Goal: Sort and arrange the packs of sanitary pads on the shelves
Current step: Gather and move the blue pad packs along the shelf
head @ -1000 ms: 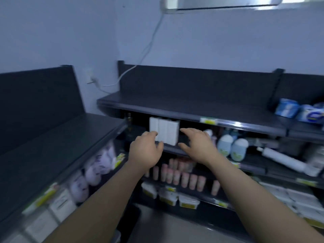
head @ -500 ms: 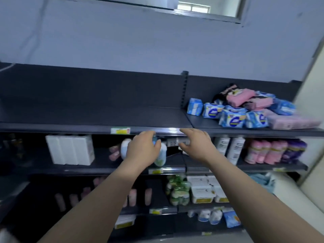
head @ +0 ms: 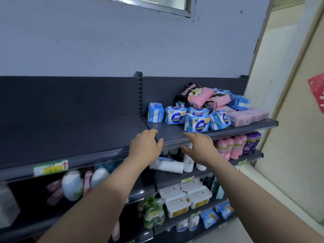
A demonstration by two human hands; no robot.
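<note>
— What is seen at the far left?

— A bare, dark stretch of the top shelf [head: 70, 135] is seen, with a yellow-and-green price label [head: 50, 167] fixed to its front edge. Beneath it, rounded white bottles [head: 72, 185] are shown, badly blurred.

— And how are the hands held?

— The left hand [head: 145, 148] is held at the front edge of the top shelf, near the middle upright. Its fingers are loosely curled, the thumb is spread, and nothing is held. Whether the shelf is touched cannot be told. Just to its right, the right hand [head: 199, 146] is raised to the same edge, with the fingers stretched forward and apart; nothing is gripped there either.

— Where are the packs of sanitary pads [head: 220, 120] found?

— They are heaped on the right bay of the top shelf, beyond both hands and apart from them. One blue-and-white pack [head: 155, 112] is stood upright by itself at the left of the heap. More blue packs [head: 197, 124] are laid along the front, pink packs [head: 210, 97] are piled tilted on top, and a long pale pink pack [head: 249, 116] is laid at the right end.

— And below that?

— A white tube [head: 166, 166] is laid on its side on the shelf under the hands. Pink bottles [head: 229, 148] and a purple bottle [head: 252, 142] are stood upright further right. White lidded tubs [head: 185, 199] are stacked one shelf lower. At the far right, a cream door [head: 289, 120] bearing a red paper [head: 317, 92] is seen.
</note>
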